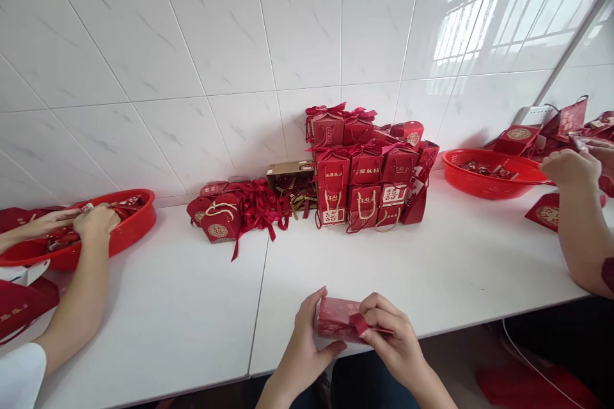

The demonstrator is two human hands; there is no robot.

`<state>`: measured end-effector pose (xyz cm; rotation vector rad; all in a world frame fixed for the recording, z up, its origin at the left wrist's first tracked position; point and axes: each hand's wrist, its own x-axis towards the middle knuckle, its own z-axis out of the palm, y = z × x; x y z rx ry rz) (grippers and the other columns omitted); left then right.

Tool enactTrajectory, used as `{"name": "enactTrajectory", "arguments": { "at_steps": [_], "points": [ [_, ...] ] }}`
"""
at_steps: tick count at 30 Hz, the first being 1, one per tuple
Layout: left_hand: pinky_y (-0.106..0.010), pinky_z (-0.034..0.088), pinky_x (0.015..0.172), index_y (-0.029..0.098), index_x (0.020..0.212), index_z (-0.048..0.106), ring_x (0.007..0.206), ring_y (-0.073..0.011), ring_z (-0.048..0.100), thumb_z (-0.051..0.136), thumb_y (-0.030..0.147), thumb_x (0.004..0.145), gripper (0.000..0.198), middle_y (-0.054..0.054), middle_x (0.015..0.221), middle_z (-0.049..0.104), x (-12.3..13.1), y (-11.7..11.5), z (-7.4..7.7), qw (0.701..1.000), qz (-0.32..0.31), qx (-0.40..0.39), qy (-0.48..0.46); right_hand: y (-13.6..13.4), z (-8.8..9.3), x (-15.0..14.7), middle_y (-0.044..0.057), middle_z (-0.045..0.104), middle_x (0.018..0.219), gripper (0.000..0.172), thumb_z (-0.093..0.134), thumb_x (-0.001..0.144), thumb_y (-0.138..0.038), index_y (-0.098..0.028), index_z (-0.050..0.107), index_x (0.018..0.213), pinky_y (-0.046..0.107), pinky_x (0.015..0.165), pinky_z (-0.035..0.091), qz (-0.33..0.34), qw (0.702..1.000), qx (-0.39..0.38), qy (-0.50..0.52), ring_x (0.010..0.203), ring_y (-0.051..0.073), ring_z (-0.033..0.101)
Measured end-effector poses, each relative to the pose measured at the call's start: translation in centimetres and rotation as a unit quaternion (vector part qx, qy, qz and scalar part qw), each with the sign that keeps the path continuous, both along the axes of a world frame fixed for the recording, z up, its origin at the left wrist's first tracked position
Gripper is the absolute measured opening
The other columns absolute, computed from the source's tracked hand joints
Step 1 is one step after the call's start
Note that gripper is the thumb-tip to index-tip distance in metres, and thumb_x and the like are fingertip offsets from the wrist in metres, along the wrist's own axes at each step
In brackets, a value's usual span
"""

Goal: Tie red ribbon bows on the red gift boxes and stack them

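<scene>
Low over the table's front edge, a red gift box (338,316) with pale printed patterns lies on its side between my hands. My left hand (309,335) is wrapped round its left end, thumb below and fingers above. At the box's right end, my right hand (391,332) is closed in a pinch on a short dark-red ribbon (357,323). Part of that end is hidden behind my right fingers. Beyond my hands, a stack of finished-looking red gift boxes (367,169) with bows and rope handles stands against the wall.
Left of the stack sit loose red ribbons (261,204), a red bag-shaped box (220,223) and an open cardboard box (290,169). Co-workers' hands work at a red basin (139,220) on the left and near another basin (489,188) on the right. A seam crosses the white table.
</scene>
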<state>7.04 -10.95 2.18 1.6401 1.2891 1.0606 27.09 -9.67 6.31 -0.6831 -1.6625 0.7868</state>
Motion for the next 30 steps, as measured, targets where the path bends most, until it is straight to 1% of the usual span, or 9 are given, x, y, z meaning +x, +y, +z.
{"name": "enactTrajectory", "arguments": {
  "at_steps": [4,7,9,12,17,21,24,27,30],
  "points": [
    [-0.048,0.035,0.11,0.029,0.142,0.034,0.136,-0.032,0.039,0.079,0.035,0.068,0.087,-0.012,0.148,0.039,-1.1,-0.7,-0.5,0.999,0.006,-0.035,-0.037,-0.7,-0.6,0.0,0.005,0.055,0.076,0.019,0.056,0.09,-0.03,-0.022,0.062,0.074,0.027,0.056,0.046,-0.002,0.998,-0.021,0.064,0.068,0.017,0.055],
    [-0.046,0.042,0.105,0.03,0.142,0.033,0.129,-0.0321,0.048,0.081,0.044,0.064,0.093,-0.012,0.142,0.048,-1.3,-1.4,-0.3,0.987,0.003,-0.057,-0.147,-0.9,-1.3,-0.2,0.006,0.056,0.08,0.017,0.057,0.089,-0.03,-0.021,0.06,0.075,0.029,0.063,0.049,-0.021,0.987,-0.07,0.14,0.075,0.019,0.056],
    [-0.046,0.047,0.099,0.028,0.138,0.039,0.12,-0.0328,0.056,0.079,0.051,0.064,0.087,-0.013,0.132,0.057,-1.1,-1.7,0.2,0.968,0.009,-0.076,-0.237,-0.9,-1.2,-0.4,0.006,0.058,0.083,0.015,0.058,0.089,-0.032,-0.021,0.06,0.079,0.029,0.065,0.05,-0.026,0.979,-0.11,0.168,0.076,0.018,0.058],
    [-0.045,0.052,0.09,0.024,0.127,0.051,0.11,-0.0336,0.062,0.074,0.056,0.067,0.072,-0.014,0.119,0.066,-0.7,-1.9,1.4,0.945,0.048,-0.089,-0.311,-0.9,-0.3,-0.3,0.007,0.061,0.088,0.014,0.059,0.088,-0.034,-0.021,0.062,0.084,0.028,0.067,0.052,-0.023,0.981,-0.141,0.134,0.078,0.019,0.06],
    [-0.041,0.055,0.085,0.02,0.112,0.062,0.106,-0.0318,0.064,0.069,0.053,0.074,0.05,-0.013,0.112,0.069,-1.0,-1.4,3.2,0.943,0.137,-0.089,-0.289,-1.4,-0.2,1.1,0.007,0.066,0.085,0.021,0.071,0.077,-0.039,-0.02,0.064,0.079,0.03,0.066,0.053,-0.076,0.982,-0.171,-0.033,0.071,0.019,0.061],
    [-0.04,0.056,0.084,0.018,0.105,0.066,0.1,-0.0306,0.067,0.069,0.053,0.074,0.047,-0.012,0.106,0.072,-1.5,-1.1,3.4,0.958,0.134,-0.094,-0.234,-2.4,-1.4,1.7,0.011,0.071,0.095,0.041,0.075,0.069,-0.051,-0.018,0.068,0.093,0.037,0.074,0.056,-0.142,0.949,-0.28,-0.021,0.089,0.028,0.067],
    [-0.039,0.057,0.081,0.018,0.111,0.065,0.098,-0.0307,0.067,0.067,0.054,0.076,0.05,-0.013,0.109,0.071,-1.6,-1.0,3.5,0.969,0.109,-0.109,-0.195,-2.6,-0.9,1.6,0.008,0.073,0.081,0.041,0.069,0.074,-0.055,-0.017,0.066,0.086,0.035,0.065,0.055,-0.058,0.935,-0.349,0.015,0.073,0.025,0.069],
    [-0.04,0.057,0.085,0.02,0.125,0.059,0.109,-0.032,0.064,0.061,0.061,0.078,0.063,-0.014,0.121,0.067,-2.1,-0.9,3.5,0.973,0.066,-0.096,-0.2,-1.5,0.5,1.8,0.006,0.07,0.062,0.042,0.061,0.082,-0.056,-0.015,0.063,0.076,0.029,0.052,0.05,0.043,0.916,-0.393,0.062,0.051,0.018,0.063],
    [-0.045,0.049,0.099,0.024,0.138,0.048,0.125,-0.0319,0.053,0.053,0.062,0.083,0.067,-0.013,0.136,0.057,-3.8,-0.9,2.8,0.986,0.065,-0.054,-0.144,1.2,2.4,2.9,0.007,0.064,0.049,0.046,0.061,0.083,-0.053,-0.012,0.062,0.063,0.025,0.048,0.048,0.064,0.909,-0.393,0.122,0.044,0.015,0.06]
  ]
}}
